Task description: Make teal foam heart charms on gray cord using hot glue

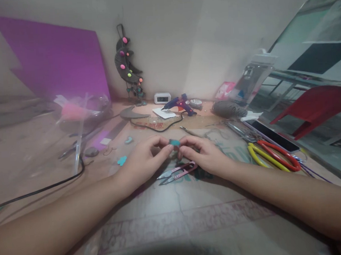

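Small teal piece (175,142) sits between the fingertips of both hands, just above the table (221,231), gripped at either end. The left hand (145,157) comes in from its own side with the back of the hand up, the thumb stretched forward and the index finger bent to meet it, pinching the near end of the piece. The right hand (203,152) mirrors it, thumb and forefinger closed on the opposite end, the other fingers curled under and partly hidden. The two sets of fingertips are close together, nearly meeting around the piece. Both forearms reach in from the lower corners, slanting inward and low over the table, wrists fairly straight.

Directly below the fingertips, on the near side, lie pink-handled snips (181,175), blades parted and pointing toward the left wrist; their handle end is beside the right hand. Just outside the left hand lies a flat teal cut-out (122,160), with a curved light-blue piece (128,140) a little beyond it. Past both hands, a blue glue gun (173,103) stands near a white clock (162,98). Beyond the right wrist are a yellow-and-red-handled tool (272,159) and a phone (274,135).
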`<action>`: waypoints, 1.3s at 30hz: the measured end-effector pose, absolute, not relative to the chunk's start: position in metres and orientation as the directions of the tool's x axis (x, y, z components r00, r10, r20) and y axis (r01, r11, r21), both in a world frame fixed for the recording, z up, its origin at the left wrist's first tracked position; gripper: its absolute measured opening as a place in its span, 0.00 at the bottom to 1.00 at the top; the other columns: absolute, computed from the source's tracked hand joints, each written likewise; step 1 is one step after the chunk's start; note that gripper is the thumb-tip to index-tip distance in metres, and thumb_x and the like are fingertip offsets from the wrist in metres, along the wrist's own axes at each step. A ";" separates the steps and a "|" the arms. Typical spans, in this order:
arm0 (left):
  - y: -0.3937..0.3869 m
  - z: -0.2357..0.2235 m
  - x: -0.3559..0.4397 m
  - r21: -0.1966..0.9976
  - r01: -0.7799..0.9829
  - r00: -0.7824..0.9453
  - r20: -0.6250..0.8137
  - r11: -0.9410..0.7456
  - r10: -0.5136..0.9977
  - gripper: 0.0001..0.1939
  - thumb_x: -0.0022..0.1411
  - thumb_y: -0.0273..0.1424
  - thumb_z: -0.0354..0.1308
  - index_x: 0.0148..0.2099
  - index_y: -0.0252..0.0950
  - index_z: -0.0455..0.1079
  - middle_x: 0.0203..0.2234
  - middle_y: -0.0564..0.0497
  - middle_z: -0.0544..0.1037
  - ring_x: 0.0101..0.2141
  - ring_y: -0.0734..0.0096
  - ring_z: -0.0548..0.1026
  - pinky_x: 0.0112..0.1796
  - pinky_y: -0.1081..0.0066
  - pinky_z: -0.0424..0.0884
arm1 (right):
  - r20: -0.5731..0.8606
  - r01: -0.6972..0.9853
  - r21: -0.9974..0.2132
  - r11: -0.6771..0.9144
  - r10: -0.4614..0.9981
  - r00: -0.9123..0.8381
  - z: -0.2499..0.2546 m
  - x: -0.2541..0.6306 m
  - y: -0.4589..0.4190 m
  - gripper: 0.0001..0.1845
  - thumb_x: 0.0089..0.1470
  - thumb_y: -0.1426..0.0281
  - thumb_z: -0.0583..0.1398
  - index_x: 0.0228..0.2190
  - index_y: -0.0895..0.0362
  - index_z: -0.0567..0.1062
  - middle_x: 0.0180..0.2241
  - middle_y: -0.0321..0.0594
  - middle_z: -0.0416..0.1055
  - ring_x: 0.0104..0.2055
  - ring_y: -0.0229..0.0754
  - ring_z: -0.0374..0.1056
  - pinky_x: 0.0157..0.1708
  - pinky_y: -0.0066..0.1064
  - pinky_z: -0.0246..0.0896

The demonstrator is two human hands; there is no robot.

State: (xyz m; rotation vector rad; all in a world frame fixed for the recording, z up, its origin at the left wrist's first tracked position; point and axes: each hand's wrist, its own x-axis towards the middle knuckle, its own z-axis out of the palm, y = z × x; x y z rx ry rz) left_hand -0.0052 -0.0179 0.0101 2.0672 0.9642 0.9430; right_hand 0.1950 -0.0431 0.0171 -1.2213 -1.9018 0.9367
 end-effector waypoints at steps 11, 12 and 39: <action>-0.019 0.012 -0.002 0.795 0.367 0.487 0.278 -0.483 0.828 0.09 0.64 0.34 0.54 0.34 0.35 0.70 0.29 0.53 0.75 0.33 0.69 0.72 0.35 0.71 0.66 | 0.218 0.448 -0.847 0.286 0.956 -0.198 0.017 0.195 -0.045 0.08 0.57 0.64 0.59 0.33 0.56 0.71 0.28 0.34 0.69 0.29 0.34 0.66 0.28 0.25 0.63; -0.019 0.011 -0.003 0.799 0.362 0.487 0.278 -0.481 0.828 0.09 0.64 0.35 0.54 0.34 0.35 0.70 0.29 0.53 0.75 0.33 0.69 0.73 0.35 0.71 0.66 | 0.212 0.441 -0.853 0.279 0.958 -0.195 0.018 0.195 -0.046 0.08 0.57 0.64 0.59 0.33 0.56 0.71 0.28 0.34 0.69 0.29 0.34 0.66 0.27 0.25 0.63; -0.013 0.008 0.000 0.889 0.281 0.433 0.220 -0.362 0.874 0.10 0.64 0.36 0.52 0.34 0.36 0.68 0.30 0.54 0.75 0.32 0.68 0.72 0.33 0.71 0.64 | 0.364 0.626 -0.696 0.350 0.924 -0.112 0.053 0.233 -0.017 0.14 0.56 0.59 0.59 0.38 0.57 0.73 0.36 0.41 0.74 0.39 0.44 0.71 0.41 0.37 0.65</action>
